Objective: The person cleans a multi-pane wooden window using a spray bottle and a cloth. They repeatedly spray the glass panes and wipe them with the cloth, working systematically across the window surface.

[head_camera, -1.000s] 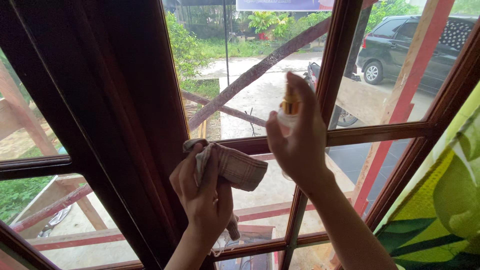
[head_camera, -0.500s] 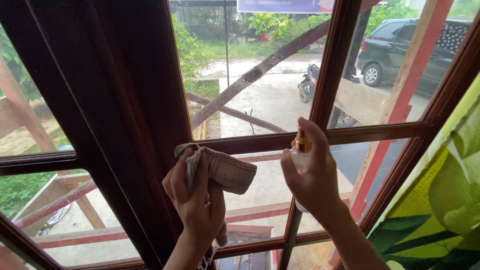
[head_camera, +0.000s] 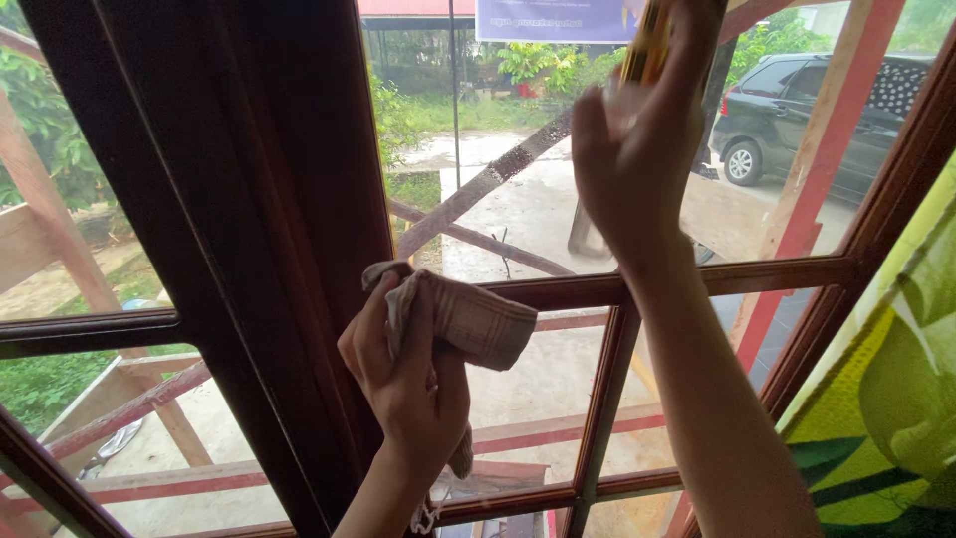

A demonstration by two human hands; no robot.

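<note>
My left hand point(head_camera: 406, 374) grips a folded beige checked cloth point(head_camera: 468, 321) and holds it against the dark wooden window frame point(head_camera: 289, 199), beside a lower glass pane. My right hand point(head_camera: 637, 139) is raised high in front of the upper glass pane point(head_camera: 498, 149), closed around a small spray bottle point(head_camera: 645, 45) with a gold collar; most of the bottle is hidden behind my fingers. Fine spray droplets speckle the upper pane near its middle.
The window has reddish-brown wooden bars point(head_camera: 697, 279) dividing it into panes. Outside lie a concrete yard, wooden beams point(head_camera: 478, 189), greenery and a dark parked car point(head_camera: 797, 110). A curtain with a green leaf print point(head_camera: 886, 379) hangs at the right.
My right hand has risen with the spray bottle from the lower crossbar to the upper pane. The left hand with the cloth has stayed in about the same place.
</note>
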